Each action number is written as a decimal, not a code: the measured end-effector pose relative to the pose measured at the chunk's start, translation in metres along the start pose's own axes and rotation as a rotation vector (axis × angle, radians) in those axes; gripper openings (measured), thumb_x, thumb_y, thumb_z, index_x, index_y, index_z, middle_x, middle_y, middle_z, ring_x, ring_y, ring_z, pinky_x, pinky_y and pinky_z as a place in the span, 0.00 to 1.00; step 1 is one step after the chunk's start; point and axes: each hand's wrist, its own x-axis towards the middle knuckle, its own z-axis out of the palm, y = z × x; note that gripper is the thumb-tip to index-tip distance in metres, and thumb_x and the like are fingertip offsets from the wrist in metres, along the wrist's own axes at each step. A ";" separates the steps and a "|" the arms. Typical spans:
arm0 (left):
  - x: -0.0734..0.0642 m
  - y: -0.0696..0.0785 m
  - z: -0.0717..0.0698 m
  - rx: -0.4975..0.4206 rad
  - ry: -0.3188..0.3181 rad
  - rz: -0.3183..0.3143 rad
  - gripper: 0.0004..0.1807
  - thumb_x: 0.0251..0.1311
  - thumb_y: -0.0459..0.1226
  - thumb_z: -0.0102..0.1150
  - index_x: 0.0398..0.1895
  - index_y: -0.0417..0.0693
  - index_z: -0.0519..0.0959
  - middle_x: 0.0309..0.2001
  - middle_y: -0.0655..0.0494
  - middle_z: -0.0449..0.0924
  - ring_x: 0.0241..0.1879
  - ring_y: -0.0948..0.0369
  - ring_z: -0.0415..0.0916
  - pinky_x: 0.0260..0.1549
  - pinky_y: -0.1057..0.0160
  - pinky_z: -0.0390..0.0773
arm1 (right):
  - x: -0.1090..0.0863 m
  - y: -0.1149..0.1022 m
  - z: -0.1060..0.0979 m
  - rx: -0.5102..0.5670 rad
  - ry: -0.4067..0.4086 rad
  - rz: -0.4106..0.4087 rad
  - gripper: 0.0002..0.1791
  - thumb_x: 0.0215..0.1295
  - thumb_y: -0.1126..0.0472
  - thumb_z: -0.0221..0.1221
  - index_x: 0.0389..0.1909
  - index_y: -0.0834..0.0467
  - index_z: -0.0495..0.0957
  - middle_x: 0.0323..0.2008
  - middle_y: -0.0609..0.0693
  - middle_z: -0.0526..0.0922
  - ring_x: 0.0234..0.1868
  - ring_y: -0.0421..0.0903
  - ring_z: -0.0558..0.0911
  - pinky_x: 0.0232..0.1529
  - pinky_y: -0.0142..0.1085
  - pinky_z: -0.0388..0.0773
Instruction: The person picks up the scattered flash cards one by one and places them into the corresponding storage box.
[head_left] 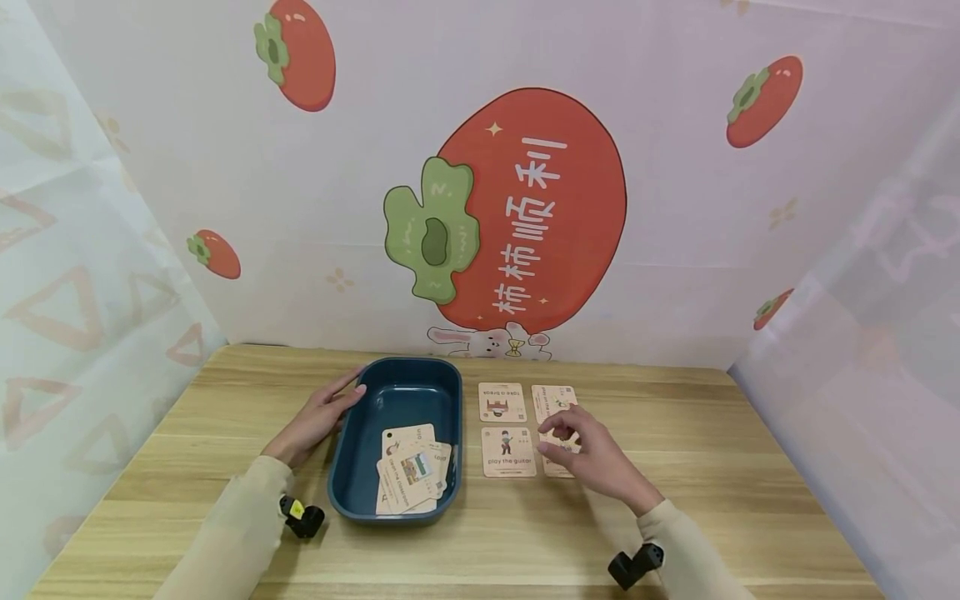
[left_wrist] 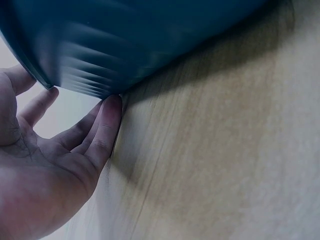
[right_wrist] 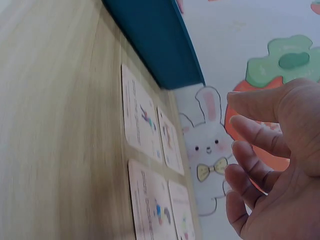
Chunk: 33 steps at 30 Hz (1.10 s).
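A dark blue rectangular tray point(head_left: 395, 371) stands on the wooden table, with several printed cards point(head_left: 412, 479) piled in its near end. My left hand point(head_left: 318, 421) rests against the tray's left side, thumb at the rim; in the left wrist view its fingertips touch the outer wall low down. To the right of the tray, cards lie in two rows of two, among them a "play the guitar" card point(head_left: 509, 454) and a "take a break" card point(head_left: 502, 403). Above the right-hand cards hovers my right hand point(head_left: 588, 454), its fingers loosely bent and holding nothing, partly covering the near right card.
The wooden table point(head_left: 187, 500) runs back to a printed backdrop point(head_left: 660, 317) with persimmons and a rabbit. A black wrist camera point(head_left: 303, 517) sits at the left sleeve, another black camera point(head_left: 636, 567) at the right sleeve.
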 end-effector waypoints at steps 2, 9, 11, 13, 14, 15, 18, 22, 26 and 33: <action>0.000 0.000 0.000 0.001 -0.002 0.001 0.37 0.76 0.55 0.48 0.82 0.59 0.52 0.69 0.34 0.68 0.60 0.47 0.77 0.54 0.55 0.81 | -0.002 0.004 -0.003 -0.004 0.012 0.007 0.08 0.64 0.63 0.69 0.42 0.59 0.83 0.36 0.51 0.74 0.40 0.52 0.73 0.42 0.43 0.73; 0.000 0.000 -0.001 0.004 -0.003 0.005 0.37 0.76 0.55 0.48 0.82 0.58 0.52 0.69 0.33 0.68 0.59 0.48 0.78 0.54 0.55 0.81 | -0.009 0.014 -0.016 -0.010 0.042 0.046 0.09 0.64 0.60 0.70 0.42 0.58 0.83 0.36 0.51 0.75 0.40 0.50 0.73 0.40 0.41 0.72; 0.001 -0.001 -0.001 0.004 -0.003 0.004 0.37 0.76 0.55 0.48 0.82 0.58 0.52 0.69 0.34 0.68 0.60 0.48 0.77 0.54 0.55 0.80 | -0.010 0.015 -0.020 -0.013 0.052 0.056 0.10 0.65 0.59 0.70 0.43 0.57 0.83 0.37 0.49 0.75 0.41 0.48 0.73 0.40 0.39 0.71; 0.001 -0.001 -0.001 0.003 -0.002 0.004 0.37 0.76 0.55 0.48 0.82 0.59 0.52 0.70 0.34 0.67 0.60 0.47 0.77 0.54 0.55 0.80 | -0.012 0.017 -0.024 -0.021 0.064 0.066 0.10 0.64 0.60 0.70 0.43 0.57 0.83 0.37 0.48 0.75 0.41 0.48 0.73 0.40 0.39 0.71; 0.001 -0.001 -0.001 0.004 -0.002 0.003 0.37 0.76 0.56 0.48 0.82 0.59 0.52 0.70 0.34 0.67 0.61 0.47 0.77 0.55 0.54 0.80 | -0.013 0.018 -0.026 -0.027 0.069 0.068 0.10 0.64 0.60 0.70 0.43 0.57 0.83 0.37 0.47 0.75 0.41 0.48 0.73 0.40 0.39 0.71; 0.001 -0.001 -0.001 0.005 -0.001 0.003 0.37 0.76 0.56 0.48 0.82 0.59 0.52 0.70 0.34 0.67 0.61 0.47 0.76 0.55 0.54 0.80 | -0.013 0.019 -0.028 -0.036 0.073 0.067 0.10 0.64 0.61 0.70 0.44 0.57 0.83 0.37 0.47 0.75 0.41 0.48 0.73 0.40 0.39 0.71; 0.001 -0.001 -0.001 0.006 0.001 -0.001 0.37 0.75 0.56 0.49 0.82 0.60 0.53 0.71 0.35 0.66 0.62 0.47 0.76 0.56 0.53 0.79 | -0.015 0.023 -0.032 -0.064 0.087 0.077 0.10 0.64 0.61 0.70 0.45 0.57 0.83 0.37 0.47 0.74 0.41 0.47 0.72 0.40 0.38 0.71; 0.000 -0.001 -0.001 0.005 0.002 -0.002 0.37 0.75 0.56 0.49 0.82 0.59 0.53 0.70 0.35 0.67 0.62 0.47 0.76 0.56 0.53 0.79 | -0.017 0.027 -0.036 -0.082 0.102 0.089 0.10 0.65 0.60 0.69 0.45 0.56 0.83 0.37 0.47 0.74 0.41 0.47 0.72 0.40 0.38 0.71; 0.001 -0.001 -0.001 0.004 0.003 0.000 0.37 0.75 0.56 0.49 0.82 0.59 0.53 0.70 0.35 0.67 0.61 0.47 0.76 0.56 0.53 0.79 | -0.018 0.029 -0.038 -0.076 0.106 0.098 0.09 0.65 0.60 0.69 0.44 0.55 0.83 0.37 0.48 0.74 0.41 0.47 0.71 0.40 0.38 0.71; 0.000 0.001 -0.001 0.013 0.004 -0.005 0.38 0.76 0.56 0.49 0.82 0.58 0.52 0.72 0.34 0.65 0.63 0.45 0.74 0.59 0.49 0.77 | -0.019 0.038 -0.034 -0.047 0.077 0.116 0.13 0.65 0.59 0.69 0.46 0.59 0.82 0.38 0.50 0.74 0.41 0.48 0.71 0.41 0.38 0.71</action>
